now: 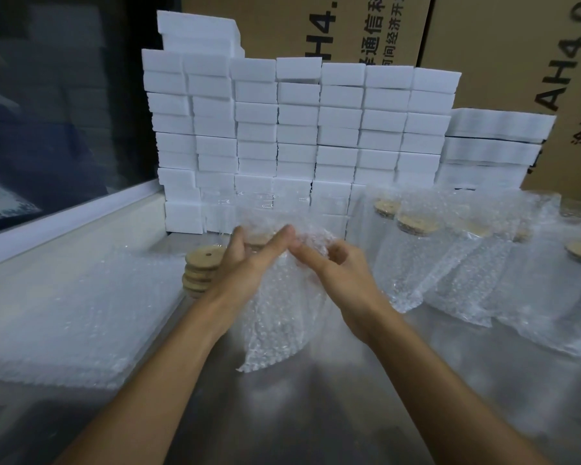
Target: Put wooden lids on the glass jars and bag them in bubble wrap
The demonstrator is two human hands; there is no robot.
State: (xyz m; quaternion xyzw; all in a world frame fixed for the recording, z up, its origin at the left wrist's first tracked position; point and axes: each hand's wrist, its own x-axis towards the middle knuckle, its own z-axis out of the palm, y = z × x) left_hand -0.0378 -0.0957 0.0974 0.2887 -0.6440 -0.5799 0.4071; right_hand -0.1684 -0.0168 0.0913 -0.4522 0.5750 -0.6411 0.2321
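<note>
Bubble wrap bag (282, 317): at the middle of the bench (316, 414), standing on its closed bottom edge; long axis close to upright, mouth at the top, tilted slightly away toward the far side.
Jar inside: a wooden lid (257, 244) shows faintly through the film near the bag's top; the glass itself is too blurred to make out.
Left hand (245, 263): on the bag's upper left side, fingers nearly straight and reaching up to the mouth, thumb behind the film; it pinches the top edge.
Right hand (342, 266): on the bag's upper right side, index finger stretched toward the left hand, other fingers curled into the crumpled film at the mouth.
Hands together: fingertips almost meet at the bag's top, both clamped on the bubble wrap.
Spare lids (202, 268): a short stack just left of the bag, behind the left hand.
Flat bags (81, 313): a pile of bubble wrap at the near left.
Bagged jars (450, 256): a row on the right, leaning, lids toward the far side.
White foam blocks (299, 129): stacked along the far side.
Cardboard boxes (483, 35): behind the foam.
</note>
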